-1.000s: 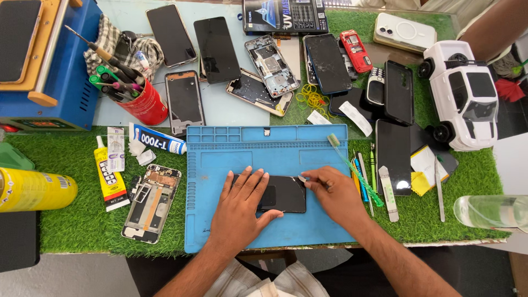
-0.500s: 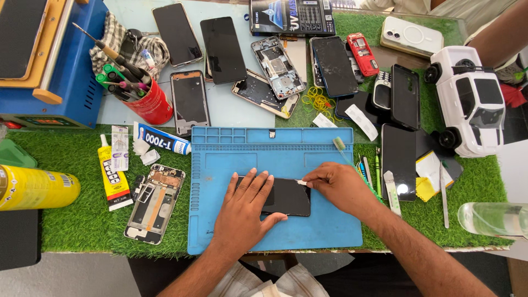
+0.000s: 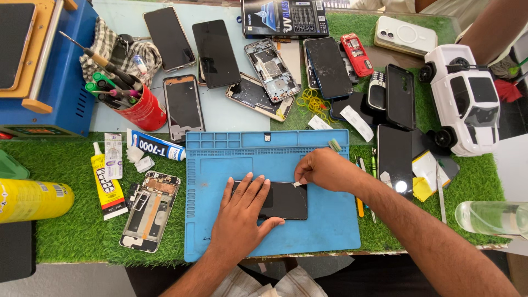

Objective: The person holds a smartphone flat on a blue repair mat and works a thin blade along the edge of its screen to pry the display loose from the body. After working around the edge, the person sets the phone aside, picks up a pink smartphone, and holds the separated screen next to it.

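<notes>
Under my flattened left hand (image 3: 242, 212) lay the black rectangular glass phone (image 3: 286, 201), centred on the blue silicone mat (image 3: 330, 231); my right hand (image 3: 324, 169) pinched a small white tab (image 3: 297, 183) at its corner, barely lifted, peeling mostly undone.

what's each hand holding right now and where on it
Left hand presses flat on the black phone, covering its left part. Right hand pinches a small white tab at the phone's top edge.

Dark phone screen (image 3: 286, 201) is lying on the blue mat (image 3: 330, 231); beyond the mat, a black box (image 3: 285, 17) is resting; left of the mat, a yellow glue pack (image 3: 108, 184) is lying.
</notes>
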A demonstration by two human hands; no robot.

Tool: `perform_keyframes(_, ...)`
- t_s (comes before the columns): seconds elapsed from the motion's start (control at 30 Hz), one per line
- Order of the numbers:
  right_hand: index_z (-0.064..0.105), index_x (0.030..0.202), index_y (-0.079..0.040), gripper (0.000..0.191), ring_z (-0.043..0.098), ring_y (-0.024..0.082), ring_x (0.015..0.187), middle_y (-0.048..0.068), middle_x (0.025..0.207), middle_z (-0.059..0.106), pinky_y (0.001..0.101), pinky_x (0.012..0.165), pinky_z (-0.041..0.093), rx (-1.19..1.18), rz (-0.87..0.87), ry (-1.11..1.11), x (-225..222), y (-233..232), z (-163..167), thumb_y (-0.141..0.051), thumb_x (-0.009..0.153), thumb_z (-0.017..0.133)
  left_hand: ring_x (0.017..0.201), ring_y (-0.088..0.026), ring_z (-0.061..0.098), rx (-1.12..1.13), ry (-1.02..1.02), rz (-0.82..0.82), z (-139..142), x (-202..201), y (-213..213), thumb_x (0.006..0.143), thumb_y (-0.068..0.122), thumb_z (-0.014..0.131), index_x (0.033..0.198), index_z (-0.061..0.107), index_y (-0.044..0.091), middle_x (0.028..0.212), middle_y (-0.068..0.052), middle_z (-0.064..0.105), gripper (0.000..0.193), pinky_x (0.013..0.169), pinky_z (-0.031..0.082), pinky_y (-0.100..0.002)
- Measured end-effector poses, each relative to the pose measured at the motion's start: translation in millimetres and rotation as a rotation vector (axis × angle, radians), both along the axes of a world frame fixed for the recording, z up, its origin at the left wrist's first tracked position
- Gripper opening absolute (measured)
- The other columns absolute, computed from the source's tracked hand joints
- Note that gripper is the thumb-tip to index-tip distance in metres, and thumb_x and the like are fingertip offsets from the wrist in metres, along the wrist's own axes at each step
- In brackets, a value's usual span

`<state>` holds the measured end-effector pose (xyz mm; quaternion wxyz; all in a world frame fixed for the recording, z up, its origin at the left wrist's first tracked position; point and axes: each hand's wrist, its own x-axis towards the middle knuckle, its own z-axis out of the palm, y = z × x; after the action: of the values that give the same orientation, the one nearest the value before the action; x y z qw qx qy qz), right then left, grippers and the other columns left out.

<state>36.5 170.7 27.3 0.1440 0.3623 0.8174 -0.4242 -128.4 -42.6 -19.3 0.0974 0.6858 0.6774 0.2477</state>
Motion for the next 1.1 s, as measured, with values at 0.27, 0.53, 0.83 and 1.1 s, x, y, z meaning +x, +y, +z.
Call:
perform_keyframes(0.27, 0.078, 0.087, -0.005, 0.012, 0.073, 0.018, 0.078, 0.005, 0.084, 0.077, 0.0327, 0.076, 0.058, 0.018, 0.063, 0.091, -5, 6, -4, -0.001, 0.079, 0.070, 0.143, -0.034, 0.041, 0.013, -0.010, 0.000, -2, -5, 5, 0.083, 0.061, 0.072, 0.141, 0.054, 0.001, 0.145, -0.016, 0.055, 0.085, 0.119, 0.020, -0.061)
perform_keyframes(0.53, 0.079, 0.092, -0.009, 0.010, 0.070, 0.023, 0.085, 0.004, 0.087, 0.070, 0.0378, 0.077, 0.056, 0.158, 0.163, 0.196, 7, -6, 2, -0.008, 0.086, 0.071, 0.143, -0.034, 0.041, 0.017, -0.006, 0.003, -1, 0, 1, 0.083, 0.061, 0.072, 0.141, 0.054, 0.001, 0.145, -0.016, 0.055, 0.085, 0.119, 0.020, -0.061)
perform_keyframes(0.83, 0.075, 0.099, -0.005, 0.020, 0.066, 0.029, 0.093, 0.009, 0.090, 0.065, 0.0429, 0.083, 0.052, 0.637, 0.219, 0.260, 24, -69, 12, -0.003, 0.080, 0.069, 0.143, -0.035, 0.041, 0.023, 0.014, -0.002, 6, 5, -6, 0.083, 0.062, 0.072, 0.141, 0.055, 0.001, 0.144, -0.017, 0.055, 0.086, 0.119, 0.022, -0.059)
perform_keyframes(1.1, 0.072, 0.116, -0.006, 0.030, 0.066, 0.029, 0.095, 0.009, 0.099, 0.069, 0.0412, 0.081, 0.053, 0.541, -0.050, 0.201, 34, -99, 16, -0.006, 0.086, 0.070, 0.143, -0.035, 0.042, 0.007, 0.001, 0.007, 11, 9, -12, 0.082, 0.061, 0.073, 0.141, 0.055, 0.001, 0.144, -0.016, 0.056, 0.086, 0.119, 0.023, -0.059)
